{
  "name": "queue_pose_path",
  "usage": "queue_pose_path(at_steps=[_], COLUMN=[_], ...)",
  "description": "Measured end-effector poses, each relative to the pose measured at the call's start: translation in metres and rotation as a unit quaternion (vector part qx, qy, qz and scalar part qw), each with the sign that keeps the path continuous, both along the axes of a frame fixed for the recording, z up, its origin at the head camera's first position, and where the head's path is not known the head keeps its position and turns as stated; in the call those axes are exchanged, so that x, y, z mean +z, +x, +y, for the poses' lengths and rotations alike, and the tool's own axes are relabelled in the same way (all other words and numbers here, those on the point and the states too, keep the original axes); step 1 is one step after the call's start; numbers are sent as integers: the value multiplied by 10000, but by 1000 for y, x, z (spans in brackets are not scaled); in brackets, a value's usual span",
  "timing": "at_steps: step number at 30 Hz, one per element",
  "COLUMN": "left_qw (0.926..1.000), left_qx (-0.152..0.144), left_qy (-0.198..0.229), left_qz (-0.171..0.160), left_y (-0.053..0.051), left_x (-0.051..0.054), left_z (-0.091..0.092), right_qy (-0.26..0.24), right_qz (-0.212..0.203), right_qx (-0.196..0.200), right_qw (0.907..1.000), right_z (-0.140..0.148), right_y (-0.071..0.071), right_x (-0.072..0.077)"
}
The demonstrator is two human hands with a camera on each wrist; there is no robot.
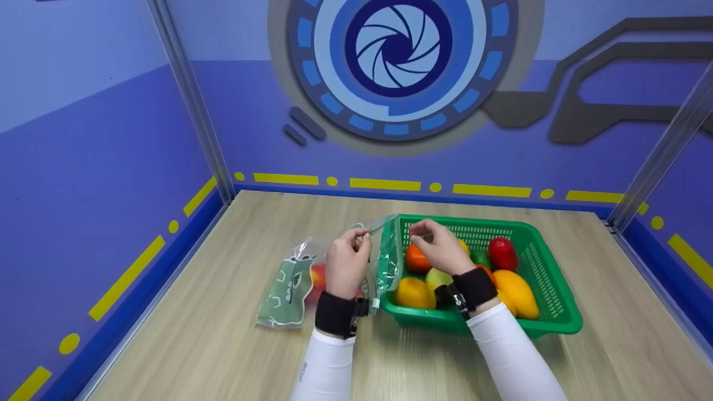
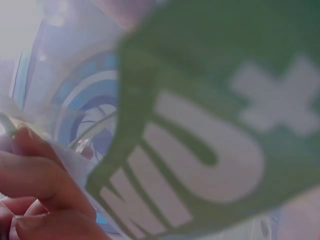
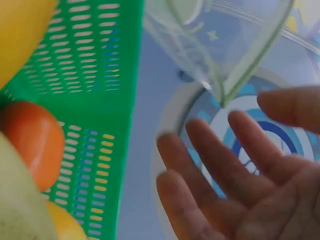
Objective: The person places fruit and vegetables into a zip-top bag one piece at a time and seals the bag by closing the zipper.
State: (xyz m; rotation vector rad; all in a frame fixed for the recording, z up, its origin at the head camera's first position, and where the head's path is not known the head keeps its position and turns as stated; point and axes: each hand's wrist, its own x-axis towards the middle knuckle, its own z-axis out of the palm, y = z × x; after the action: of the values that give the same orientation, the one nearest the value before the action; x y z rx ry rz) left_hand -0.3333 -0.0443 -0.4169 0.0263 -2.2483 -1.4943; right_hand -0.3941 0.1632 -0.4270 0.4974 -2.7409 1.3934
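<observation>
My left hand point(image 1: 346, 264) pinches the top edge of a clear zip bag point(image 1: 285, 289) with a green printed pattern, lifted off the table at its right side. Inside the bag lies a red and yellow fruit point(image 1: 317, 277). In the left wrist view the green print point(image 2: 215, 145) with white letters fills most of the picture. My right hand point(image 1: 443, 250) hovers over the left part of a green basket point(image 1: 565, 303) of fruit. Its fingers point(image 3: 212, 155) are spread and loosely bent, holding nothing, just apart from the bag's opening edge point(image 3: 250, 70).
In the basket are an orange-red tomato-like fruit point(image 1: 416, 259), an orange point(image 1: 415, 294), a mango point(image 1: 519, 292), a red fruit point(image 1: 503, 254) and others partly hidden. Blue panels point(image 1: 239, 122) with metal posts enclose the wooden table point(image 1: 184, 328) at the back and sides.
</observation>
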Motion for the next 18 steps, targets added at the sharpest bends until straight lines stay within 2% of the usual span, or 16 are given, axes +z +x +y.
queue_pose_path(at_steps=[4,10,14,18], left_qw=[10000,9999,9998,10000], left_qx=[52,-59,-58,5], left_qy=[-45,64,95,76], left_qz=[38,-129,-140,6], left_y=[-1,-1,-1,0], left_x=[-1,0,1,0], left_z=[0,0,-1,-2], right_qy=[828,1558,1855,2056], right_qz=[-166,-556,-719,-897], right_qx=[606,1579,1796,1991], right_qw=[9946,9735,9634,9540], right_z=[-2,-12,-12,-9], right_y=[-2,-2,-2,-4], right_x=[-8,-20,-23,-23])
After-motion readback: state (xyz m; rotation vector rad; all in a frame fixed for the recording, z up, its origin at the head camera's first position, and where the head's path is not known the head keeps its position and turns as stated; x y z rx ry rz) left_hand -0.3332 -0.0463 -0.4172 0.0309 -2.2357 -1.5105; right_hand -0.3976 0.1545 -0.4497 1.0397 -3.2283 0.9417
